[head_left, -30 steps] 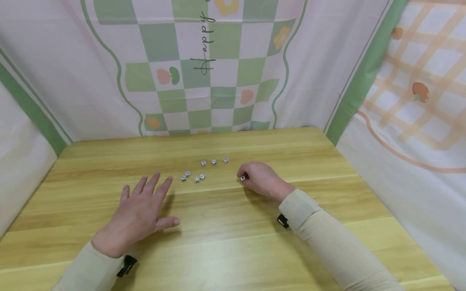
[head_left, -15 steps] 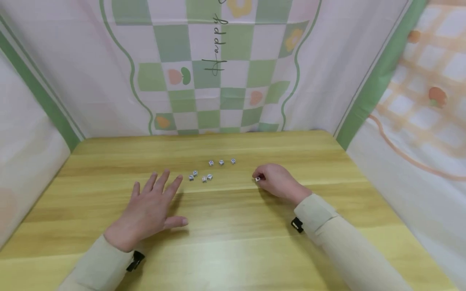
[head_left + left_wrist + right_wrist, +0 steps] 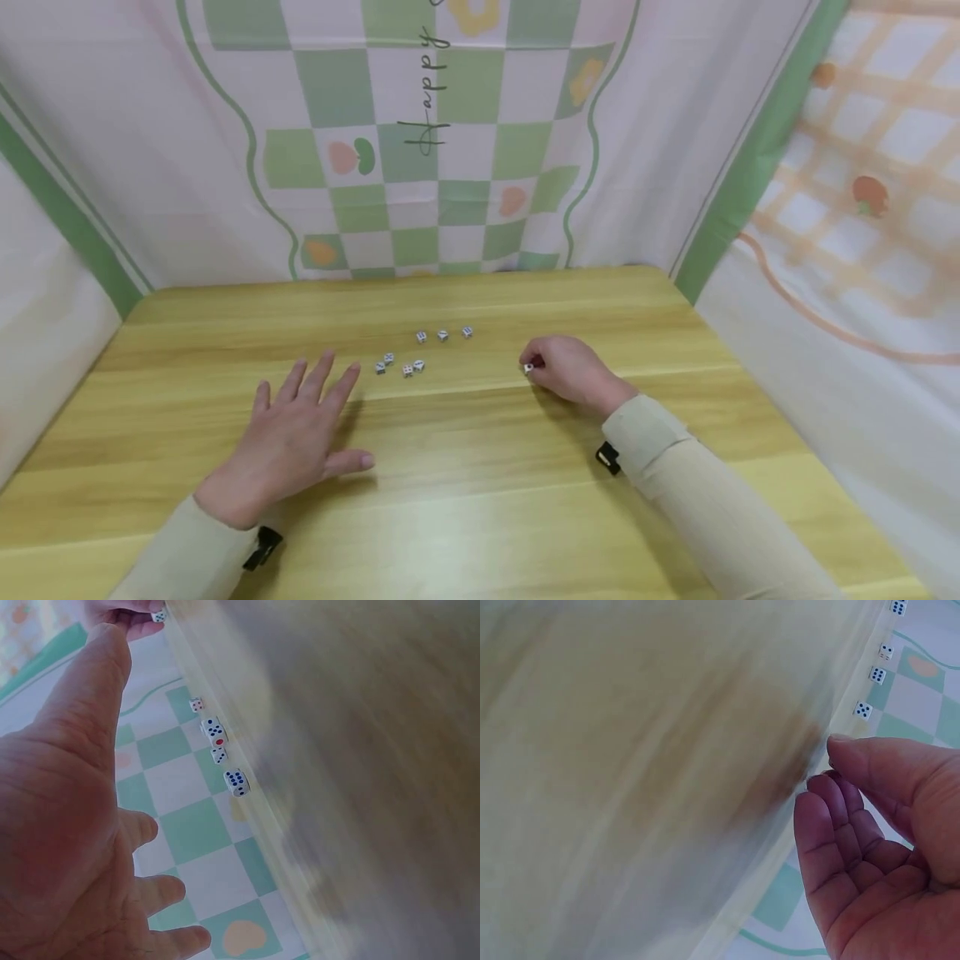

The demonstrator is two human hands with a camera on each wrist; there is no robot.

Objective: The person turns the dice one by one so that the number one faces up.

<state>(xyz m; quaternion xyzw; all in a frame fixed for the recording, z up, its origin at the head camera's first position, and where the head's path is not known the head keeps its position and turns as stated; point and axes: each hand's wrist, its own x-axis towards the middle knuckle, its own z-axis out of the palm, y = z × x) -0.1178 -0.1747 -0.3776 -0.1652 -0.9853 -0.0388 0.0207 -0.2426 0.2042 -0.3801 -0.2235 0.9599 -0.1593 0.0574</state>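
In the head view my right hand (image 3: 566, 372) pinches a small white die (image 3: 528, 367) between thumb and fingertips, low at the tabletop; whether the die touches the wood I cannot tell. That die also shows at the fingertips in the left wrist view (image 3: 157, 616). My left hand (image 3: 288, 446) is held with fingers spread, holding nothing, left of the other dice. Closest to it are two dice set corner to corner, one of them the die (image 3: 380, 367). A second pair includes the die (image 3: 408, 371). Behind them three spaced dice form a row, its middle die (image 3: 442, 335).
The wooden table (image 3: 450, 517) carries the dice. A patterned cloth (image 3: 408, 200) hangs behind its far edge, and more cloth (image 3: 817, 317) hangs along the right side. Black straps (image 3: 262, 547) sit at both sleeve cuffs.
My right hand has moved to the right with the pinched die, farther from the row of three. The left hand and the other dice stay in place; the head view shifts slightly.
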